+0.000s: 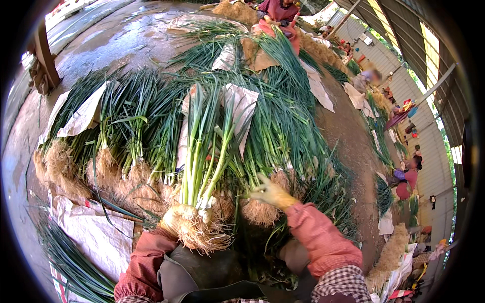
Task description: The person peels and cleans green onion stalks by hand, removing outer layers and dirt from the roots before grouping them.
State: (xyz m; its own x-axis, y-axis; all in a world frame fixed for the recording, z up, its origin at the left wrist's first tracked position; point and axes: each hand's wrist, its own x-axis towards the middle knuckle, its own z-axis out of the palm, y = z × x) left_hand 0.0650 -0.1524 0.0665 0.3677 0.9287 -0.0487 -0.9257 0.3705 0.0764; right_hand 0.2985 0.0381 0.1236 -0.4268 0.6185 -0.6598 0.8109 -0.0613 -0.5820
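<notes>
My left hand [173,220], in a yellowish glove, is closed around the white lower end of a bunch of green onions [196,171]. The bunch stands nearly upright in front of me, its tangled tan roots [202,236] hanging over my lap. To the right, my right hand [273,194], gloved the same way, has its fingers apart and holds nothing I can see. It is just above the roots [260,212] of another bunch lying in the pile; whether the fingertips touch the stalks is unclear.
A wide heap of green onions [283,121] spreads ahead, roots toward me. Pale sacking [93,222] and loose green onions [70,260] lie at lower left. A person [278,17] sits at the far side; others work along the right wall. A post [45,55] stands far left.
</notes>
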